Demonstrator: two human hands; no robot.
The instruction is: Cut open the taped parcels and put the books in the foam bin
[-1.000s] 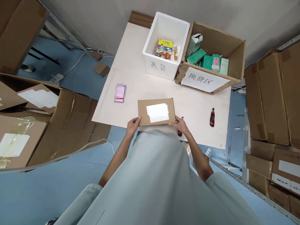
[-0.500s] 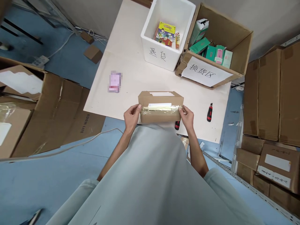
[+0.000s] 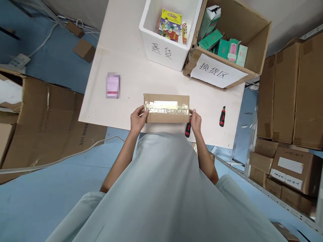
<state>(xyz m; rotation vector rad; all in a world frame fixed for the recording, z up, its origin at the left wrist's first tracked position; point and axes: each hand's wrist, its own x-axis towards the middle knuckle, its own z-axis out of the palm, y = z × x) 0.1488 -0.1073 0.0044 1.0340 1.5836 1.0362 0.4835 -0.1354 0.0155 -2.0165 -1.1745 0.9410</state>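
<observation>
Gripped at the left end by the left hand (image 3: 138,120) and at the right end by the right hand (image 3: 196,122): taped carton (image 3: 166,117), near the front edge of the desk (image 3: 128,77). Just beside the right hand: front cutter (image 3: 188,130). Near the right edge: second cutter (image 3: 222,117). Toward the left edge: blurred pink item (image 3: 113,86). Farther back: foam bin (image 3: 161,55), beside open cardboard box (image 3: 254,43).

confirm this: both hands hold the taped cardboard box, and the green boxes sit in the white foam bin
Not quite: the head view shows the green boxes in the brown carton, not the white foam bin. The left hand and right hand do hold the taped cardboard box.
</observation>
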